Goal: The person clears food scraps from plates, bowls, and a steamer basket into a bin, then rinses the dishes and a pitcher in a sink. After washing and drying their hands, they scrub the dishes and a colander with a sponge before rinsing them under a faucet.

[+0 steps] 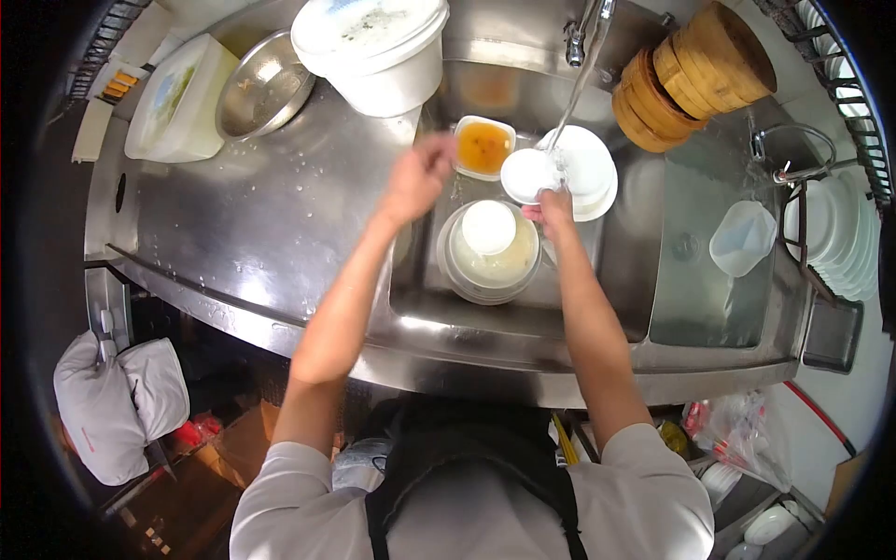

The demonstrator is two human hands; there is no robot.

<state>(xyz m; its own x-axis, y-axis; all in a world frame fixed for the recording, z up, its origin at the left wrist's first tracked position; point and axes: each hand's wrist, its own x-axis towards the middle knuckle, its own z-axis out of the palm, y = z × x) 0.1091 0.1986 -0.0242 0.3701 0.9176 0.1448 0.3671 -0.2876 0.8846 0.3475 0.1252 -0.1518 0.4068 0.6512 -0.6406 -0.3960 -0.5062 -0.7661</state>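
Observation:
My right hand point(553, 213) grips a small white dish point(528, 175) by its near edge, in the water stream from the tap point(581, 56). White plates point(590, 173) lie in the sink just beyond and to the right of it. My left hand point(417, 177) is in the air over the sink's left edge, blurred, so its fingers do not show clearly. Nearest to it is a square white container point(483, 149) of orange liquid. Between my forearms stands a round bowl point(467, 287) of cloudy liquid, with a small white cup or bowl point(488, 227) in it.
A white lidded bucket point(378, 56), a metal bowl point(271, 89) and a plastic tub point(182, 98) stand along the back left of the steel counter point(243, 215). Bamboo steamers point(686, 75) are stacked behind the sink. A plastic container point(744, 238) sits in the right basin, beside racked plates point(835, 233).

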